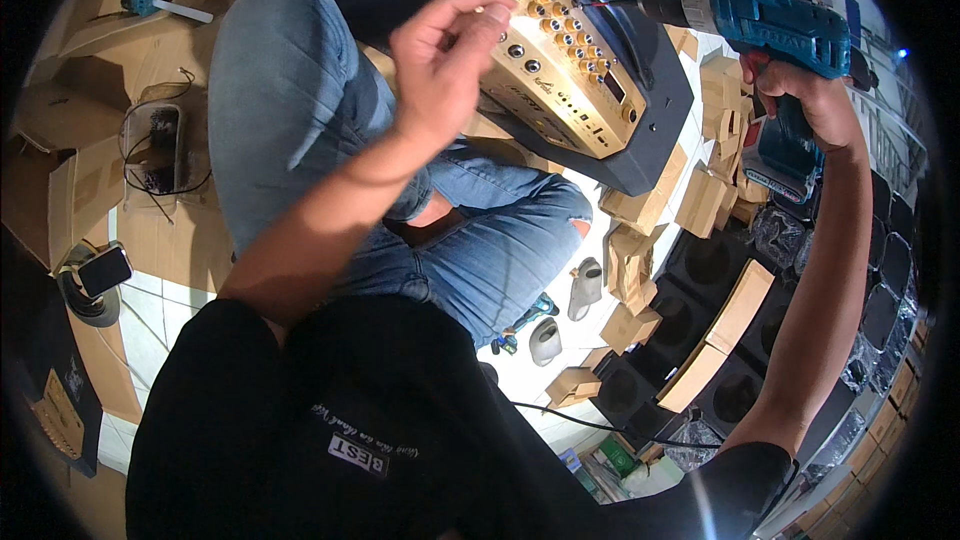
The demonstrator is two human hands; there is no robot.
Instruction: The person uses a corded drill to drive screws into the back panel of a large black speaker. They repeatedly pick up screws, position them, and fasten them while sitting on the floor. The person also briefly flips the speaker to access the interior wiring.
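My right hand (805, 100) is wrapped round the grip of a teal and black cordless drill (785, 25). The drill lies level, its long thin bit pointing left over a gold control panel (545, 110) with rows of knobs and sockets. That panel is set in a black speaker cabinet (665, 125), which leans beyond my crossed legs. Over the panel's left part is my left hand (445, 65), thumb and fingers pinched together. Whatever is between those fingertips, if anything, is too small to name. A black handle or strap (630, 35) runs along the cabinet beside the knobs.
Cardboard boxes (60, 190) and a wire-topped tray (155, 145) stand at left, near a phone (104, 270). At right are black speaker boxes (625, 390) and cardboard pieces (715, 340). Grey clogs (585, 290) lie on the tiles. A black cable (580, 420) crosses below them.
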